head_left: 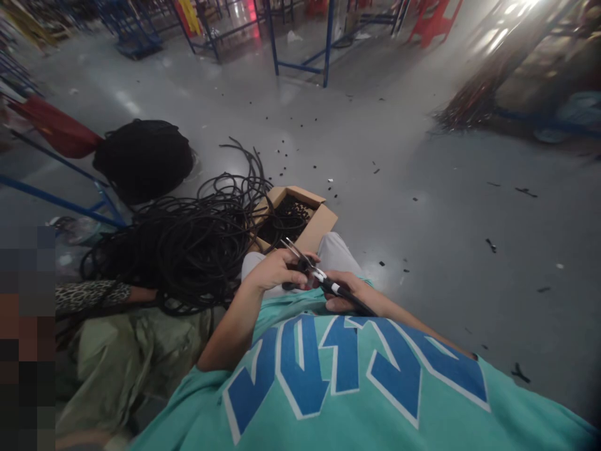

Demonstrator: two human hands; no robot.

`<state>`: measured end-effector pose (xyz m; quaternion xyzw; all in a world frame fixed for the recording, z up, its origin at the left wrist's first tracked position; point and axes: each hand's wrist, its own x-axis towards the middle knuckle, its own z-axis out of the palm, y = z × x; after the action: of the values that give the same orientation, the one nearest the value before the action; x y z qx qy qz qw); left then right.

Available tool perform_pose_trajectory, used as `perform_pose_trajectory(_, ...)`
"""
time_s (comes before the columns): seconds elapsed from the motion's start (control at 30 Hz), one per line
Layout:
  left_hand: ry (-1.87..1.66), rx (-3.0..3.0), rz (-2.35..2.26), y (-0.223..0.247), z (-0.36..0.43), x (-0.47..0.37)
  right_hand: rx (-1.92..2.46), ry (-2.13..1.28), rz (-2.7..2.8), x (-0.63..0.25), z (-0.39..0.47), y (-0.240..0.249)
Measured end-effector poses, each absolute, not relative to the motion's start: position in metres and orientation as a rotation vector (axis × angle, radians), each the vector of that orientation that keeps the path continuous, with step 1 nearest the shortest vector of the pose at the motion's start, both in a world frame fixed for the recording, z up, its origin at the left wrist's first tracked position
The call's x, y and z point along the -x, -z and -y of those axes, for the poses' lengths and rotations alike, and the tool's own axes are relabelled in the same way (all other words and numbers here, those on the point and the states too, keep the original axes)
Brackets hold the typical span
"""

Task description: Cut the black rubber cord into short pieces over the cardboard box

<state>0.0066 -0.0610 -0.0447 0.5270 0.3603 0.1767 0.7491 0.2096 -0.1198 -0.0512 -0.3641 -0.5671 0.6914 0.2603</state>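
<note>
Above my lap, my right hand [345,289] is closed around a black-handled tool [332,287] with white bands. Two thin metal prongs [292,247] point up and left from the tool's front, past my left fingers. My left hand [280,269] is curled at the prongs, with a small black piece [305,264] at its fingertips; its exact kind is unclear. Just beyond my knees stands an open cardboard box [315,230] holding many short black pieces [288,213]. To its left lies a large tangled heap of black cord [188,241], with strands reaching over the box.
A co-worker's leopard-print sleeve [91,293] and hand reach to the cord heap at left. Behind it sit a round black bundle [143,156] and a blue metal frame [61,199]. Black scraps [491,245] dot the grey floor. Blue table legs [326,50] stand ahead.
</note>
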Motion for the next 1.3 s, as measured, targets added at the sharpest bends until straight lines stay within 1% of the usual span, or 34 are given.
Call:
perform_pose_trajectory(0.2,-0.455,-1.18,-0.842,0.045,0.056,0.0,0.985,-1.984,1.345,-0.207,0.123,0.047)
perform_pose_trajectory(0.3,-0.52,-1.191,-0.873,0.044,0.055,0.003,1.08,-1.946,1.319,-0.207,0.125,0.05)
perform_pose_trajectory(0.4,-0.664,-1.171,-0.941,0.045,0.05,0.007,1.174,-1.873,1.339,-0.211,0.126,0.054)
perform_pose_trajectory(0.5,-0.833,-1.176,-1.043,0.052,0.027,0.009,1.27,-1.871,1.335,-0.217,0.124,0.056)
perform_pose_trajectory(0.63,-1.062,-1.201,-1.24,0.066,-0.028,0.011,1.345,-1.85,1.327,-0.221,0.124,0.059)
perform_pose_trajectory(0.73,-1.04,-1.115,-1.312,0.076,-0.059,0.013,1.322,-1.786,1.361,-0.219,0.128,0.064)
perform_pose_trajectory(0.8,-0.978,-1.049,-1.292,0.082,-0.064,0.012,1.311,-1.746,1.379,-0.217,0.13,0.067)
perform_pose_trajectory(0.97,-1.035,-0.769,-1.067,0.09,-0.032,0.005,1.335,-1.822,1.286,-0.219,0.13,0.069)
perform_pose_trajectory(1.1,-1.017,-0.658,-0.899,0.078,0.008,-0.001,1.324,-1.909,1.253,-0.224,0.123,0.063)
perform_pose_trajectory(1.2,-1.006,-0.694,-0.816,0.061,0.035,-0.003,1.297,-1.857,1.357,-0.228,0.117,0.061)
perform_pose_trajectory(1.3,-0.998,-0.776,-0.812,0.048,0.053,-0.004,1.257,-1.706,1.529,-0.231,0.113,0.06)
